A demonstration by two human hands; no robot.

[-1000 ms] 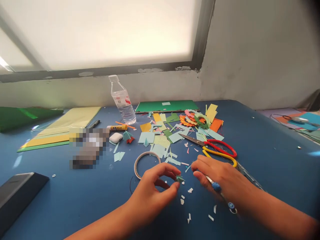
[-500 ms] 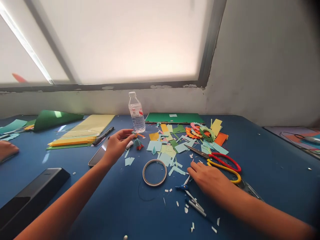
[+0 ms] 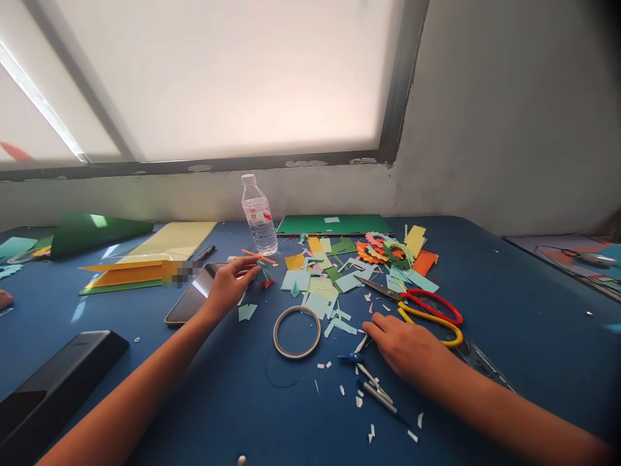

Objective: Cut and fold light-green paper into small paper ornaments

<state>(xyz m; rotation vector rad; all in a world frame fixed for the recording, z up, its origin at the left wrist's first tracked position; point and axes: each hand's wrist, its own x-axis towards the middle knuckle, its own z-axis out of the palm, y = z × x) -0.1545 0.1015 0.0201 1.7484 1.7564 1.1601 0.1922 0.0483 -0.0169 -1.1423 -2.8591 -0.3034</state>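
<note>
My left hand is above the table, thumb and fingers pinched at a small folded teal and red paper piece; the grip is partly hidden. An orange paper strip lies just beyond its fingertips. My right hand rests on the table with curled fingers; what they hold, if anything, is hidden. Beside those fingers lies a drawing compass with a blue head. Scissors with red and yellow handles lie behind the right hand. Between the hands is a roll of tape.
Coloured paper scraps cover the middle. A water bottle stands behind, near a green board. At left are a phone, a black case-like object and yellow paper. Another person's hand shows at the edge.
The view has shifted slightly. My left fingers have come closer to the folded paper piece. My right hand stays in place. The other person's hand has drawn back leftward.
</note>
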